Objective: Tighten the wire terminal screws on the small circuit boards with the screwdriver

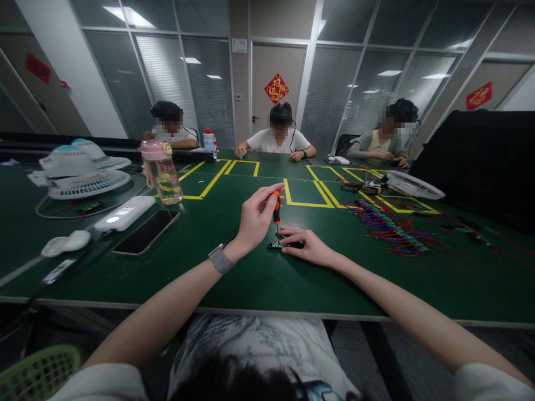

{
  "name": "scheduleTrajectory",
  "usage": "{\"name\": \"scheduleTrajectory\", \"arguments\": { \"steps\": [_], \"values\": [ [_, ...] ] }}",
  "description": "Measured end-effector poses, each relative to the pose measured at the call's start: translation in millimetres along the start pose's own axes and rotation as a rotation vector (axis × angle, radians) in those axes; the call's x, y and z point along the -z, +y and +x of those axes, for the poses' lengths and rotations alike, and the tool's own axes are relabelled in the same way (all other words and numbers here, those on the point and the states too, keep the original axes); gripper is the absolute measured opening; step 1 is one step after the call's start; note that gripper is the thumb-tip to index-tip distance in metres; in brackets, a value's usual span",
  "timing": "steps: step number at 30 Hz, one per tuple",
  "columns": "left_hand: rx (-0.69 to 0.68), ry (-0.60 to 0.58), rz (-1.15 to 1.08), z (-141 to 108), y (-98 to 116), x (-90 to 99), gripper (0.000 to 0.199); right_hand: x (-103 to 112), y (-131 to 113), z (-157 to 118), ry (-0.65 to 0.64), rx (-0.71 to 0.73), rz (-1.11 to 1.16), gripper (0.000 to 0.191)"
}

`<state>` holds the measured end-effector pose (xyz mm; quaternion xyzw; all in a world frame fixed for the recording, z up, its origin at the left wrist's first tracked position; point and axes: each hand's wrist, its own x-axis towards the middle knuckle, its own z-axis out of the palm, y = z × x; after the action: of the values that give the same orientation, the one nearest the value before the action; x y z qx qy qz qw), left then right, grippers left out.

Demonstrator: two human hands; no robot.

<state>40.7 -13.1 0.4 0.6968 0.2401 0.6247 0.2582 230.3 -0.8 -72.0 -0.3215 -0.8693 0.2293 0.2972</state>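
My left hand [258, 216] is closed around the orange and black handle of a screwdriver [277, 209], held upright. Its thin shaft points down, with the tip at a small black part with a bit of green [273, 246] lying on the table. From the other side, my right hand [307, 245] rests low on the table, its fingers pressing on that small part and hiding much of it. What exactly the part is, I cannot make out.
On the green table [234, 289] a phone [147, 231], a white power strip [125, 213], a pink-lidded bottle [163, 172] and white fans [90, 181] lie left. Right are several wired circuit boards [387, 223] and a dark screen [480, 167]. Several people sit opposite.
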Motion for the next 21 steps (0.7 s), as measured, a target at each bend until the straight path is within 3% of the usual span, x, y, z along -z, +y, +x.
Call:
{"name": "scheduleTrajectory", "arguments": {
  "steps": [8, 15, 21],
  "values": [
    [-0.066, 0.042, 0.156, -0.8, -0.4, 2.3, 0.019, -0.2, -0.9, -0.1, -0.005, 0.007, -0.038, 0.025],
    [0.019, -0.040, -0.064, -1.3, -3.7, -0.2, 0.031, 1.3, -3.8, -0.2, -0.012, -0.002, -0.050, 0.026],
    [-0.002, 0.012, 0.076, -1.7, -4.2, -1.3, 0.026, -0.3, -0.3, -0.5, 0.000, 0.019, -0.064, 0.026]
  ]
}}
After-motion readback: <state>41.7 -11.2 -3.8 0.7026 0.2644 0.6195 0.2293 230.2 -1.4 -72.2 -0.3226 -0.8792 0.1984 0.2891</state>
